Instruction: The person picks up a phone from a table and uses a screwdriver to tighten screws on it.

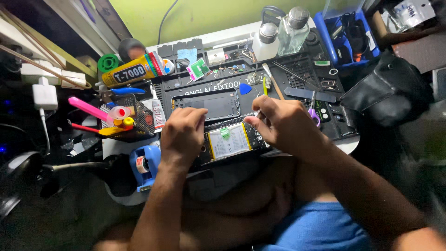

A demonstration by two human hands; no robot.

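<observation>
Hands meet over an opened phone (232, 142) lying at the centre of the frame on a dark repair mat (297, 69), its back off and a pale battery (230, 141) with yellow edging showing inside. The left hand (182, 132) is curled into a loose fist pressing down on the phone's left end, fingers closed on the body to pin it. The right hand (281, 123) sits at the phone's right end with thumb and forefinger pinched together; whether they grip a small tool or part I cannot tell. Just above the phone lies a separate dark back cover (206, 104), and a blue pick (245, 88) rests on the mat near it. At the upper left of the frame are a yellow glue tube (132, 70) and a mesh holder (134, 118) of tools; a blue tape dispenser (144, 165) sits at the lower left, and two clear bottles (281, 35) stand at the top. To work well here, the left hand should hold the phone flat while the right hand works gently, away from the battery's soft face.
</observation>
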